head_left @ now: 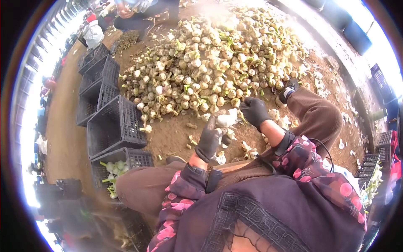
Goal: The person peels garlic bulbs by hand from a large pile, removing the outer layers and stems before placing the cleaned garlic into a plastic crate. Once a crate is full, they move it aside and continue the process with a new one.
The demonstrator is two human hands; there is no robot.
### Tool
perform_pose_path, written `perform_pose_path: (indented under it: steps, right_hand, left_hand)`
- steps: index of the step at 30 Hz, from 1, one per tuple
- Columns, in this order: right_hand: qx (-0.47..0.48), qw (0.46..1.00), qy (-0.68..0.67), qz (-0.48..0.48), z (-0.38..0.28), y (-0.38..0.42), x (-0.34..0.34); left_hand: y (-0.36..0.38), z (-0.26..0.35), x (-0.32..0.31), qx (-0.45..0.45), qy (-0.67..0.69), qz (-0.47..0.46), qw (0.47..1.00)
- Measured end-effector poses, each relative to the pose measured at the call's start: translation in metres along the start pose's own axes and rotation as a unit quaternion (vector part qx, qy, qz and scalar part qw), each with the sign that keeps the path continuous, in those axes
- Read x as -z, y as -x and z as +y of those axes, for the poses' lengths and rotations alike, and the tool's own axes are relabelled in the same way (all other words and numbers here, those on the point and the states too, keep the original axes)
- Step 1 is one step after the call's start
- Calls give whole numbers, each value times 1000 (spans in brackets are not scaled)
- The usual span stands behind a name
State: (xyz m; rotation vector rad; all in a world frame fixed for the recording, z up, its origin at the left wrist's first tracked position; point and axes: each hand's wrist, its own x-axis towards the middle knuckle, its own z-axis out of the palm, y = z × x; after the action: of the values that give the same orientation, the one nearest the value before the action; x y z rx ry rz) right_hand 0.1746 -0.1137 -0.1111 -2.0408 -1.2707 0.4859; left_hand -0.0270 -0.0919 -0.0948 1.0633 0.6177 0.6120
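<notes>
My left hand (208,142), in a dark glove, is closed on a white, peeled-looking garlic bulb (227,120) held up in front of my lap. Just to its right, my right hand (255,111), also gloved, is curled into a fist beside the bulb's stem end. What lies inside those right fingers is hidden. Right beyond both hands spreads a large pile of garlic bulbs (197,69), many with dirty skins and short green stems. Scraps of skin and cut stems (249,150) litter the ground below my hands.
Black plastic crates (119,122) stand in a row on the left; the nearest holds trimmed garlic with green stems (116,168). Another crate (368,170) with garlic is at right. Across the pile sits another person (145,10). My bent knees flank the work area.
</notes>
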Motion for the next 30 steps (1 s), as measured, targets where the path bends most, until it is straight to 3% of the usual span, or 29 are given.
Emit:
perform_pose_path:
  steps: [2,3,4,5,8,10,12,13,14,16,18,20,21,22,23,24,25,26,27,28,29,30]
  right_hand:
    - [-27,999,3,-30,1,5,-3]
    - [-53,957,-272,-89,-9,13,-1]
    - [-76,837,-523,-142,-16,15,1]
    - [-26,845,-480,-235,-21,15,8]
    - [28,830,-471,-298,-39,29,14]
    - [50,804,-511,-298,-41,28,9]
    - [266,884,-342,-175,-44,27,3]
    - [345,908,-208,-118,-43,24,7]
    - [344,908,-207,-121,-43,22,8]
    - [279,938,-147,-144,-43,21,8]
    - [245,948,-142,-142,-43,22,4]
    - [47,923,-325,-199,-40,18,-1]
    - [77,982,-135,-103,-30,10,-8]
    - [121,991,-64,-11,-8,0,-20]
    - [81,996,-15,-39,-9,-6,-15]
    - [41,996,34,-69,-10,-8,-10]
    - [76,995,56,-26,7,-9,-19]
    - [119,990,74,13,26,-11,-28]
    - [73,992,-82,-69,31,-15,-28]
    - [6,961,-245,-128,-25,2,0]
    - [94,901,-384,-178,-22,1,-13]
    - [187,876,-353,-271,-37,9,-13]
  left_hand:
    - [3,-2,1,7,25,-11,1000]
    - [3,-5,1,-15,23,-2,1000]
    - [1,-7,2,-37,20,6,999]
    - [-1,-11,5,-39,22,7,999]
    - [-5,-14,9,-67,40,7,997]
    - [-1,-4,9,-22,134,-1,991]
    - [2,-1,6,-34,198,10,980]
    - [4,2,5,5,128,20,992]
    - [4,3,5,46,58,29,997]
    - [3,-1,5,56,66,33,996]
    - [4,-8,10,50,-56,56,996]
    - [3,-18,21,54,-44,30,997]
    - [5,-21,20,8,-26,-6,1000]
    - [5,-21,18,-39,-9,-44,998]
    - [9,-12,5,-106,-86,-47,989]
    - [6,-18,11,-107,-87,-48,989]
    - [3,-34,23,-104,-124,-48,986]
    - [1,-42,31,-69,-56,-40,995]
    - [-1,-50,39,-36,13,-27,999]
    - [1,-40,32,43,147,47,987]
    - [1,-31,30,55,65,79,993]
    - [4,-23,30,88,7,72,993]
